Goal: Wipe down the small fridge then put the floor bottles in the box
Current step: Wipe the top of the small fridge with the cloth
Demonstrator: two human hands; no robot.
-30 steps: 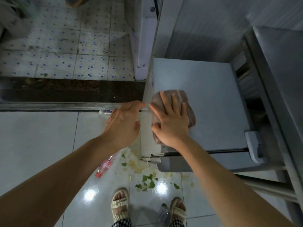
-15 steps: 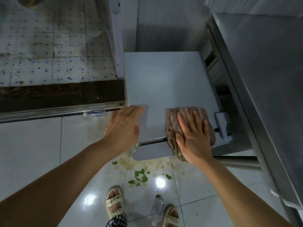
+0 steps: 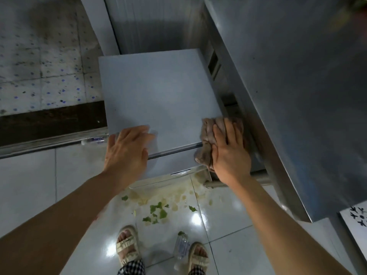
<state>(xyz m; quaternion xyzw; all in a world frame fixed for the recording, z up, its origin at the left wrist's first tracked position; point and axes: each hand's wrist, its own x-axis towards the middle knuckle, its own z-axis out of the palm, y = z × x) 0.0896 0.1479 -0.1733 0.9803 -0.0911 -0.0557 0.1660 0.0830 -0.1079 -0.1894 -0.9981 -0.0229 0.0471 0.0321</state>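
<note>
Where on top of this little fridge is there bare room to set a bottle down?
The fridge top is bare from the back wall to the left hand. The front right corner is taken by the cloth under the right hand.

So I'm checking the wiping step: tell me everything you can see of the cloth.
The crumpled pinkish-brown cloth looks soft and bunched into folds. It lies on the front right corner of the small white fridge's top, draping over the front edge. The right hand presses on it, fingers spread flat. The left hand rests apart from it.
</note>
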